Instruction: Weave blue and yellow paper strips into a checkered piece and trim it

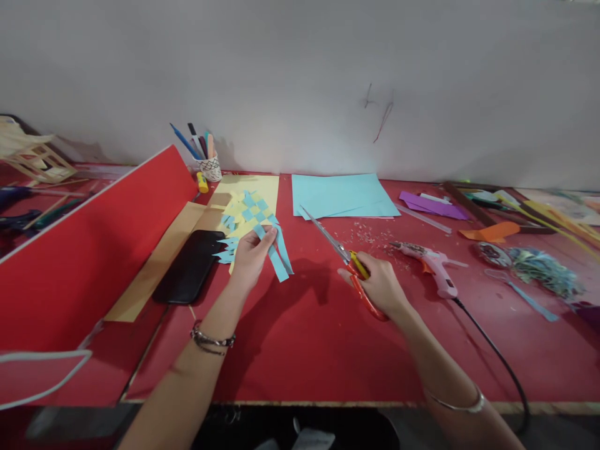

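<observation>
A woven piece of blue and yellow paper strips (255,207) is pinched between the thumb and fingers of my left hand (252,255). Two loose blue strip ends hang from it to the right of my thumb. My right hand (377,281) is wrapped round the red and yellow handles of a pair of scissors (334,242), whose blades point up and left, apart from the paper. Cut blue paper pieces (227,250) with pointed ends lie just left of my left hand. Behind the weave is a yellow paper sheet (267,186).
Blue sheets (344,194) lie at the back. On the right are a pink glue gun (434,265) with a trailing cord, purple paper (435,206) and a yarn-like bundle (544,270). Left are a black phone (190,265), a red board (103,250) and a pen cup (210,167).
</observation>
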{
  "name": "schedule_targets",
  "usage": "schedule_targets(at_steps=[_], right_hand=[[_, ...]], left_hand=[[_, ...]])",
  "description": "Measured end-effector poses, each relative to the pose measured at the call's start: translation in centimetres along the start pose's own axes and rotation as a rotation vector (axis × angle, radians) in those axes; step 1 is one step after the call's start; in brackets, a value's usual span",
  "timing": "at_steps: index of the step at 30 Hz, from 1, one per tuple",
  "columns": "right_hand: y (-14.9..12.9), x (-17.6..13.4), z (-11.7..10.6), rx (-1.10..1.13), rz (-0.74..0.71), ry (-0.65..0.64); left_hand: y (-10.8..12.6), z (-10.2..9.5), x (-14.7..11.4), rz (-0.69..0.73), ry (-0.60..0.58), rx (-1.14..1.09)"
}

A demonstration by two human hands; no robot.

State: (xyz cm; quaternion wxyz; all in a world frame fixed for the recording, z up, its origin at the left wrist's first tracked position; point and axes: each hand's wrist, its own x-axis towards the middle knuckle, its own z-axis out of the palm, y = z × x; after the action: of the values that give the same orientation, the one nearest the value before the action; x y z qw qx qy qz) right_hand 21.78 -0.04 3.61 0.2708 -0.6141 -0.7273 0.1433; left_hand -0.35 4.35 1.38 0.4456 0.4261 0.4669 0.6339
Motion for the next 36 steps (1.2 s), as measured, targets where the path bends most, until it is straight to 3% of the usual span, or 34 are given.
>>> schedule_targets(at_steps=[5, 14, 18, 22, 29, 36], right_hand=[[0.1, 0.1, 0.2, -0.012, 0.064, -0.052], [-0.2, 0.0, 0.3, -0.036, 0.084, -0.128], [-0.3, 0.0, 0.2, -0.024, 0.07, -0.123], [-0.3, -0.1, 0.2, 0.014, 0.068, -0.113], [-0.3, -0.2, 0.5, 0.062, 0.041, -0.089], [-0.4, -0.1, 0.4, 0.037, 0.031, -0.112]], left_hand=[[0.2, -0.4, 1.2, 0.001, 0.072, 0.117], [3.1, -3.1, 8.0, -0.161, 0.085, 0.466], [3.4, -3.6, 9.2, -0.203, 0.109, 0.474], [3.1, -3.5, 7.8, -0.189, 0.1, 0.368], [3.3, -1.6, 2.4, -0.101, -0.025, 0.046], [2.2, -0.7, -0.9, -0.046, -0.123, -0.01]])
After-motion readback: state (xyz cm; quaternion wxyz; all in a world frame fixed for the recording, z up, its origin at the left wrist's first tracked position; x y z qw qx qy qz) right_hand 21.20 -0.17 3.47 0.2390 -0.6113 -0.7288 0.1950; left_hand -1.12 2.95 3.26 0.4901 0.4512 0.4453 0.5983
